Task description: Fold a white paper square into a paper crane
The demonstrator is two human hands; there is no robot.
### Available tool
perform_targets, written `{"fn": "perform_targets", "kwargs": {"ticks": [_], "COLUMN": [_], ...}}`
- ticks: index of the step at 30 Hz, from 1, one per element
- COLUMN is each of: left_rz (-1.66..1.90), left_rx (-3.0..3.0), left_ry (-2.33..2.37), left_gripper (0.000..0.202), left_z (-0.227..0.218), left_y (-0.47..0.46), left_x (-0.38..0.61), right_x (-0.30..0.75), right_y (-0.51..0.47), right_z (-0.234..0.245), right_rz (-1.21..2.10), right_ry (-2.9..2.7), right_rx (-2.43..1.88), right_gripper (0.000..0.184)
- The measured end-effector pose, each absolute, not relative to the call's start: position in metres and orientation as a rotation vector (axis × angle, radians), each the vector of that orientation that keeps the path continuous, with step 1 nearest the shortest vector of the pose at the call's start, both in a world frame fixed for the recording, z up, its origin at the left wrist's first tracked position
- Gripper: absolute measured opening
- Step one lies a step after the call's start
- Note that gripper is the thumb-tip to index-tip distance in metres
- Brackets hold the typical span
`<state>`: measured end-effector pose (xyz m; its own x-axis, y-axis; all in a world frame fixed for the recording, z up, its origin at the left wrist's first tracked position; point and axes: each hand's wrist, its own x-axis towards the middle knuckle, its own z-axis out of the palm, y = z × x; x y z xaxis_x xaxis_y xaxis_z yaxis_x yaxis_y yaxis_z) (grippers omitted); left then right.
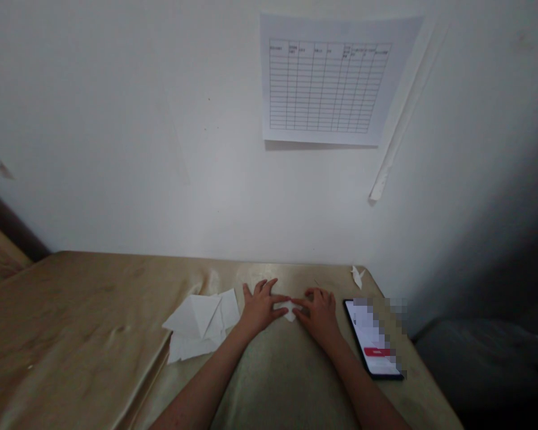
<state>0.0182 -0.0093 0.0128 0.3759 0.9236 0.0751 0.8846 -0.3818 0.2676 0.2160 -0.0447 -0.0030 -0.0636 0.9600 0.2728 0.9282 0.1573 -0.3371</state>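
Observation:
A small piece of folded white paper (289, 312) lies on the table between my hands, its pointed end towards me. My left hand (260, 306) holds its left side with thumb and index fingertip, the other fingers spread above the tabletop. From the right, my right hand (319, 310) holds the paper with thumb and index finger, the remaining fingers bent. The two index fingertips nearly meet at the paper's far edge. Fingertips cover part of the paper, so its exact folds are hidden.
Several white paper sheets (195, 325) lie left of my left arm. A phone (370, 340) with a lit screen rests at the right, beyond it a small folded paper bird (357, 277). The shiny cloth-covered table (98, 316) meets a wall bearing a printed chart (327, 89).

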Motion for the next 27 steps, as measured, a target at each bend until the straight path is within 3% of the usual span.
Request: {"fn": "perform_targets", "kwargs": {"ticks": [27], "left_rz": [0.309], "left_rx": [2.440], "left_ry": [1.552], "left_gripper": [0.015], "left_z": [0.035], "left_y": [-0.016], "left_x": [-0.002], "right_x": [0.219], "right_y": [-0.045], "right_z": [-0.001], "right_rz": [0.206], "right_ry": [-1.981], "right_rx": [-1.807], "right_gripper": [0.024]}}
